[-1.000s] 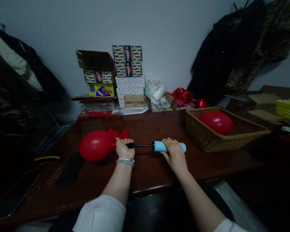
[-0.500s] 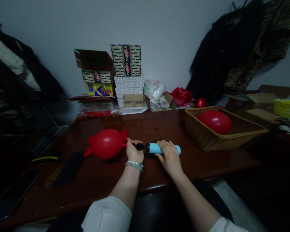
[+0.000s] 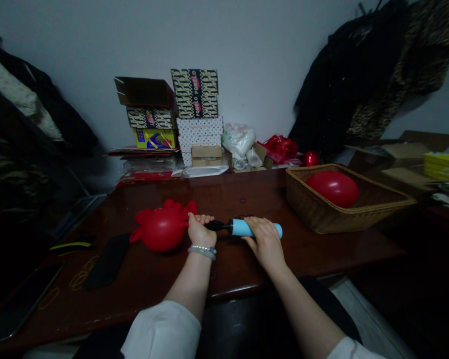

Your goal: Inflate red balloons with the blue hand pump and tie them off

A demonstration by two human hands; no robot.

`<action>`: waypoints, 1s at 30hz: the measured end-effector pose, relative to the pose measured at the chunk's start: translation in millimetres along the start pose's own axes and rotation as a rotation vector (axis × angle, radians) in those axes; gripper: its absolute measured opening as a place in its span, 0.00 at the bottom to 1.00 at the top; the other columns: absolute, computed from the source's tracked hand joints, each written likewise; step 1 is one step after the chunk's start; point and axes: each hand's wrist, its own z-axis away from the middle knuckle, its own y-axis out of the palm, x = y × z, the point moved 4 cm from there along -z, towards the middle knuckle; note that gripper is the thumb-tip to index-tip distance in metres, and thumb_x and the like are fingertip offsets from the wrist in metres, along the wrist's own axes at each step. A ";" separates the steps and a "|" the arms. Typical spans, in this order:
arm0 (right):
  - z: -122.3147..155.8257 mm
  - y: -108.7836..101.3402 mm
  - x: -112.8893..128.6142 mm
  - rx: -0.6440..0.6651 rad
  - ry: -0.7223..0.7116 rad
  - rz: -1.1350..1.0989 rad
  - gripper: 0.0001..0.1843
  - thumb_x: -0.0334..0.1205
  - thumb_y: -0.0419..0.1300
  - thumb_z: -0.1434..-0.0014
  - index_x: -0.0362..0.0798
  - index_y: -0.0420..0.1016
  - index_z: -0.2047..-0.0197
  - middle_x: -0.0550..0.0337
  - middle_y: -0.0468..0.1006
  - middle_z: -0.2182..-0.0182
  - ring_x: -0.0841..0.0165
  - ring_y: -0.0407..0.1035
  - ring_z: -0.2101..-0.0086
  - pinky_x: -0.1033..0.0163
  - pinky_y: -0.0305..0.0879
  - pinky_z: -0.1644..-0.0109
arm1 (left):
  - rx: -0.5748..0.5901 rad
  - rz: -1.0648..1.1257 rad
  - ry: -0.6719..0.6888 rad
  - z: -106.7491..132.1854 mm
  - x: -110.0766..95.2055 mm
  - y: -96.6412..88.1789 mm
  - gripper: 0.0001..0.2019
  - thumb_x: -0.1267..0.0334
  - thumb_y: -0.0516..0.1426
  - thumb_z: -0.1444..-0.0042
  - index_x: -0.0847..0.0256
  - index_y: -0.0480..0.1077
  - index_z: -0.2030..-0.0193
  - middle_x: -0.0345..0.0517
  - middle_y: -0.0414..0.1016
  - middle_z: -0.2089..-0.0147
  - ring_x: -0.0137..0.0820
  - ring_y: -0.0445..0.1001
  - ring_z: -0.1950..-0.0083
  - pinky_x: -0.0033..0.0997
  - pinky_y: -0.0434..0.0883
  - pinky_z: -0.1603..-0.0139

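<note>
The blue pump (image 3: pixel 242 228) has slid a bit to the right — the left hand's (image 3: pixel 199 232) fingers (image 3: pixel 199 218) curl tight on its black tip (image 3: pixel 216 226) at the red balloon (image 3: pixel 161 231), the right hand (image 3: pixel 265 240) wraps the handle, and pumping seems underway, with open table (image 3: pixel 314 252) to the right for pulling.

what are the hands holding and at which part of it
The right hand grips the light blue barrel of a hand pump. The left hand holds the red balloon by its neck, around the black nozzle.
</note>
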 end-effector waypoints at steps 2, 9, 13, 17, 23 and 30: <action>-1.4 -1.9 4.0 0.003 0.001 0.002 0.25 0.41 0.58 0.40 0.49 0.64 0.39 0.51 0.74 0.48 0.58 0.66 0.47 0.47 0.59 0.40 | -0.035 -0.043 0.024 0.6 2.6 -1.6 0.20 0.54 0.47 0.35 0.59 0.52 0.78 0.32 0.52 0.83 0.22 0.58 0.83 0.26 0.65 0.73; -1.3 -1.1 9.5 0.035 0.009 0.002 0.24 0.38 0.57 0.39 0.49 0.64 0.39 0.51 0.73 0.47 0.57 0.65 0.47 0.47 0.58 0.41 | -0.135 -0.103 0.018 3.7 5.2 -8.5 0.22 0.55 0.44 0.34 0.59 0.53 0.80 0.33 0.54 0.85 0.25 0.61 0.83 0.31 0.68 0.71; 0.7 -0.4 7.0 0.029 0.028 -0.014 0.25 0.39 0.58 0.40 0.49 0.64 0.39 0.51 0.73 0.47 0.57 0.66 0.48 0.47 0.59 0.42 | -0.161 -0.136 0.022 2.0 6.8 -7.5 0.22 0.53 0.44 0.35 0.59 0.53 0.80 0.33 0.54 0.86 0.25 0.61 0.83 0.31 0.68 0.72; 3.6 1.3 4.6 0.041 0.046 -0.014 0.26 0.40 0.59 0.40 0.49 0.64 0.39 0.51 0.73 0.48 0.56 0.66 0.49 0.48 0.60 0.44 | -0.161 -0.158 0.022 -2.5 11.8 -7.0 0.23 0.50 0.45 0.36 0.59 0.53 0.80 0.33 0.54 0.86 0.26 0.62 0.84 0.31 0.68 0.72; 8.3 11.6 -0.5 0.086 0.069 -0.029 0.25 0.41 0.59 0.41 0.49 0.65 0.41 0.49 0.74 0.49 0.56 0.67 0.50 0.46 0.62 0.46 | -0.156 -0.140 -0.001 -5.4 15.3 -15.0 0.24 0.50 0.44 0.35 0.58 0.50 0.80 0.32 0.51 0.87 0.25 0.58 0.86 0.29 0.66 0.75; 6.9 5.7 -0.7 0.121 0.062 0.013 0.26 0.41 0.59 0.41 0.50 0.64 0.40 0.50 0.73 0.49 0.56 0.66 0.50 0.45 0.61 0.45 | -0.137 -0.118 -0.003 -5.6 19.3 -20.9 0.24 0.52 0.44 0.35 0.59 0.53 0.81 0.33 0.53 0.86 0.25 0.60 0.84 0.29 0.68 0.72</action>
